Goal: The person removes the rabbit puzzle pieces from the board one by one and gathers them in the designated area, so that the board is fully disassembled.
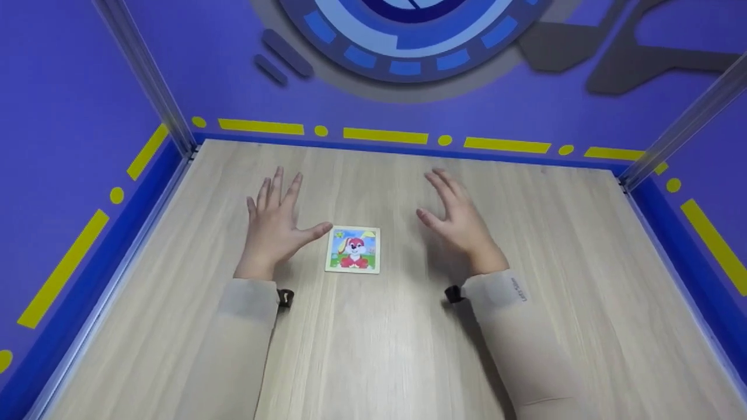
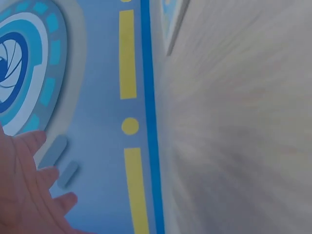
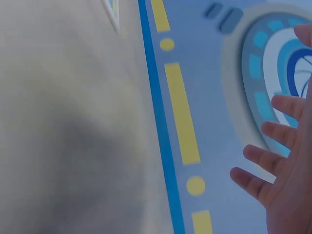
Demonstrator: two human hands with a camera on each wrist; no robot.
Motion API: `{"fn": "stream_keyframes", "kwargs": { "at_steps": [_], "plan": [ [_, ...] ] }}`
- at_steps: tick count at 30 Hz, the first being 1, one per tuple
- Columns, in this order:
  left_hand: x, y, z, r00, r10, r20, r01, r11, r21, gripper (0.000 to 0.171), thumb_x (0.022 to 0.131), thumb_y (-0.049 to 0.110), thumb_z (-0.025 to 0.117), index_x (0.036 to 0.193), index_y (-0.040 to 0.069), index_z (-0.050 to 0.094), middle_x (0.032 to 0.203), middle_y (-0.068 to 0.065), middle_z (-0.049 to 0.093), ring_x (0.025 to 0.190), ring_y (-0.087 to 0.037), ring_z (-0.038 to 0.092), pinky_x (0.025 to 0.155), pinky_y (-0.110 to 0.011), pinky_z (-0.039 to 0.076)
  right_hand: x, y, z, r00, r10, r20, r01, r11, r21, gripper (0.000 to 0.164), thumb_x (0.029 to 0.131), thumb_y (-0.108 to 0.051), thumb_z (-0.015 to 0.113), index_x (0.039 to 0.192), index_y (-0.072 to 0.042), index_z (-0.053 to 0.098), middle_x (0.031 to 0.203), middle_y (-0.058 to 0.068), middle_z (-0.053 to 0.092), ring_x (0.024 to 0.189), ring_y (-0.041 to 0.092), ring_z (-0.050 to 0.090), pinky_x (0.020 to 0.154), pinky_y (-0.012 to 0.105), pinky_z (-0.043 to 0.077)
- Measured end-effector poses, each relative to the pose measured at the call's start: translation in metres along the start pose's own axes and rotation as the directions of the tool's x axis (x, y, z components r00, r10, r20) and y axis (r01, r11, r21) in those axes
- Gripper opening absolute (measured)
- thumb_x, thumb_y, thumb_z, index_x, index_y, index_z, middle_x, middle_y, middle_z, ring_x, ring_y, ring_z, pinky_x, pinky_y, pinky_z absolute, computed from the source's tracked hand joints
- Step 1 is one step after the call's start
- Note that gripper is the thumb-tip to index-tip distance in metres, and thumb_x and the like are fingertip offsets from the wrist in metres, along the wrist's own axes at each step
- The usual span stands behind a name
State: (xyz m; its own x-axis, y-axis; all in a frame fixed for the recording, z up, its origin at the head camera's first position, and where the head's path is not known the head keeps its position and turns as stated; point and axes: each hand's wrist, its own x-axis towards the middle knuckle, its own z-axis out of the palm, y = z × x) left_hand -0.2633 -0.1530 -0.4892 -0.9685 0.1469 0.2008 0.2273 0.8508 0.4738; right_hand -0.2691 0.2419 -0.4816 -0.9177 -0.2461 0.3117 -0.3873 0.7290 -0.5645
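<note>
A small square picture puzzle (image 1: pixel 355 251) with a red and white cartoon rabbit lies flat on the table, between the two hands in the head view. My left hand (image 1: pixel 274 230) is just to its left, fingers spread, the thumb tip close to the puzzle's upper left corner; whether it touches I cannot tell. To the right, apart from the puzzle, my right hand (image 1: pixel 461 224) is held with extended fingers and holds nothing. Only a corner of the puzzle (image 2: pixel 171 22) shows in the left wrist view, and a sliver of it in the right wrist view.
The wood-grain table (image 1: pixel 379 350) is bounded by a blue-purple back wall (image 1: pixel 204 70) with yellow dashes and by side walls. Metal posts (image 1: pixel 154 81) stand at the back corners. Each sleeve cuff has a dark band (image 1: pixel 285 298) at the wrist.
</note>
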Motion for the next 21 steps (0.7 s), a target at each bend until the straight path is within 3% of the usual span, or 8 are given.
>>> {"fn": "stream_keyframes", "kwargs": {
  "at_steps": [3, 9, 12, 17, 21],
  "plan": [
    [0.001, 0.002, 0.005, 0.999, 0.011, 0.030, -0.010, 1.000, -0.017, 0.122, 0.090, 0.083, 0.074, 0.184, 0.027, 0.020, 0.194, -0.012, 0.005, 0.179, -0.048, 0.007, 0.136, -0.087, 0.002, 0.006, -0.012, 0.013, 1.000, -0.002, 0.005, 0.002, 0.998, 0.055, 0.080, 0.107, -0.055, 0.065, 0.176, -0.023, 0.042, 0.188, 0.004, 0.033, 0.176, 0.036, 0.028, 0.141, 0.071, 0.026],
    [0.001, 0.008, 0.018, 0.993, 0.050, 0.108, -0.041, 0.996, -0.079, 0.114, 0.093, 0.078, 0.077, 0.182, 0.027, 0.027, 0.193, -0.011, 0.013, 0.177, -0.050, 0.017, 0.138, -0.085, 0.002, 0.023, -0.040, 0.041, 1.000, 0.031, 0.000, -0.030, 0.966, 0.256, 0.068, 0.109, -0.038, 0.072, 0.168, -0.011, 0.054, 0.181, 0.009, 0.042, 0.160, 0.035, 0.050, 0.126, 0.058, 0.054],
    [0.001, 0.008, 0.025, 0.986, 0.087, 0.139, -0.069, 0.989, -0.131, 0.111, 0.093, 0.073, 0.080, 0.181, 0.026, 0.032, 0.192, -0.011, 0.017, 0.176, -0.049, 0.020, 0.138, -0.085, 0.003, 0.028, -0.051, 0.054, 0.999, 0.044, 0.005, -0.043, 0.939, 0.342, 0.063, 0.108, -0.028, 0.075, 0.165, -0.009, 0.058, 0.176, 0.011, 0.047, 0.149, 0.035, 0.058, 0.118, 0.053, 0.061],
    [-0.001, 0.005, 0.033, 0.966, 0.140, 0.215, -0.093, 0.972, -0.215, 0.112, 0.091, 0.064, 0.087, 0.181, 0.025, 0.032, 0.192, -0.011, 0.018, 0.177, -0.047, 0.016, 0.139, -0.081, 0.015, 0.026, -0.063, 0.075, 0.995, 0.038, 0.093, -0.070, 0.925, 0.374, 0.062, 0.106, -0.023, 0.077, 0.164, -0.009, 0.059, 0.173, 0.011, 0.050, 0.145, 0.033, 0.063, 0.117, 0.047, 0.063],
    [-0.001, 0.001, 0.038, 0.953, 0.177, 0.244, -0.123, 0.967, -0.222, 0.114, 0.087, 0.059, 0.092, 0.179, 0.021, 0.036, 0.190, -0.011, 0.026, 0.177, -0.047, 0.018, 0.140, -0.078, 0.021, 0.024, -0.069, 0.089, 0.984, 0.036, 0.176, -0.100, 0.924, 0.369, 0.062, 0.105, -0.018, 0.079, 0.164, -0.009, 0.059, 0.171, 0.012, 0.052, 0.140, 0.033, 0.067, 0.115, 0.048, 0.064]
  ]
}}
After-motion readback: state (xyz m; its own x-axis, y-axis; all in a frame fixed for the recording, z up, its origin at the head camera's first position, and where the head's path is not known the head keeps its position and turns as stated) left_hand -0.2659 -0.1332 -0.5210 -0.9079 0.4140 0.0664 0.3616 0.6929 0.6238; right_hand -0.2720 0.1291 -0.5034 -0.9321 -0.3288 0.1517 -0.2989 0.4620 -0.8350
